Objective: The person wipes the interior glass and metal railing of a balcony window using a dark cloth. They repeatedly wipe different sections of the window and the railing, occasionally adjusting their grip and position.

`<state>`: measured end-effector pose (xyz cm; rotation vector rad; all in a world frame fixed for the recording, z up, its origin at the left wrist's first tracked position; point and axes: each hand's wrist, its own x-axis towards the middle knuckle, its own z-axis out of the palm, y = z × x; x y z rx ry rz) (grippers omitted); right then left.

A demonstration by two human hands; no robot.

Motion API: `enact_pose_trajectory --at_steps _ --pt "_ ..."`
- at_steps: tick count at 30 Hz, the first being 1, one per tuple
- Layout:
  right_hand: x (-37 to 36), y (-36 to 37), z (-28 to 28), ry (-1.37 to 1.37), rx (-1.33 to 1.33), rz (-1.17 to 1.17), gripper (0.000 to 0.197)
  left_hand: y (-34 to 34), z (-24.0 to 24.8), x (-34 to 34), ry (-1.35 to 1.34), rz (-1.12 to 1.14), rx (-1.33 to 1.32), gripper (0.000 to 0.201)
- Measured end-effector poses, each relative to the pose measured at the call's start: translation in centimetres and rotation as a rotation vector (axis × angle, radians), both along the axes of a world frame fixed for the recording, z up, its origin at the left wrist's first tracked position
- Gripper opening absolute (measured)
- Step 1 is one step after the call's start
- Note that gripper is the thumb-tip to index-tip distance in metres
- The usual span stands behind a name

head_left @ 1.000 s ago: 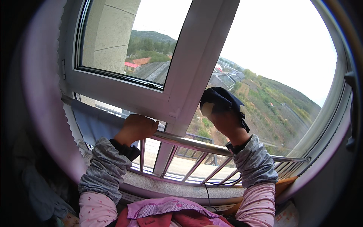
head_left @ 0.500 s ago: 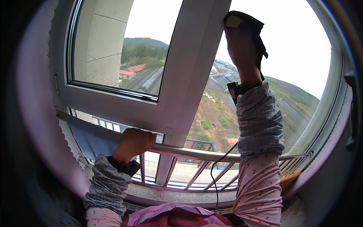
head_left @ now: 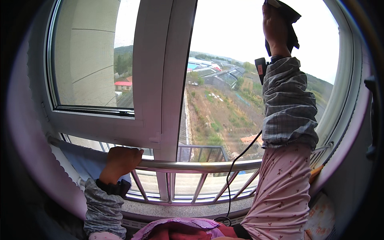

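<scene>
Silver metal is running across the lower view: a rounded rail [head_left: 192, 166], topping a row of slanting bars [head_left: 203, 186], is standing between the person's body and the window. Behind it, a broad pale window frame [head_left: 151, 80] is dividing the view, and a large glass pane [head_left: 218, 110] is showing fields and roofs outside. A blue-grey cloth [head_left: 81, 157] is hanging over the rail's left end, a speckled sill [head_left: 172, 209] is lying below the bars, and a thin black cable [head_left: 228, 180] is looping up in front of them towards the right sleeve [head_left: 288, 108], which is blocking part of the pane.

High on the right, a dark cloth [head_left: 290, 11] is lying over the finger end of the right hand [head_left: 276, 30] and along its right side; the hand is holding it up before the pane. The left hand [head_left: 119, 161] is curling closed around the rail, thumb side to the right, with the blue-grey cloth showing on both sides of its wrist.

The upper picture edge is cutting off part of the dark cloth. It is also covering the right fingertips, so how tightly they are bending cannot be told, nor whether the cloth is touching the glass.
</scene>
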<state>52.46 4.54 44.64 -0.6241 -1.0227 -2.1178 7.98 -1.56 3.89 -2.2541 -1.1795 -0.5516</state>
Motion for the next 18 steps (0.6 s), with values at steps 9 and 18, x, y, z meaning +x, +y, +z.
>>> enact_pose_trajectory --at_steps 9,18 --pt "24.3 -2.0 -9.7 0.664 -0.271 0.451 0.048 0.5 -0.3 0.1 0.104 0.097 -0.055 0.035" --pt "36.9 -3.6 -33.5 1.233 -0.059 0.478 0.061 1.0 -0.9 -0.5 0.169 0.045 -0.060 0.028"
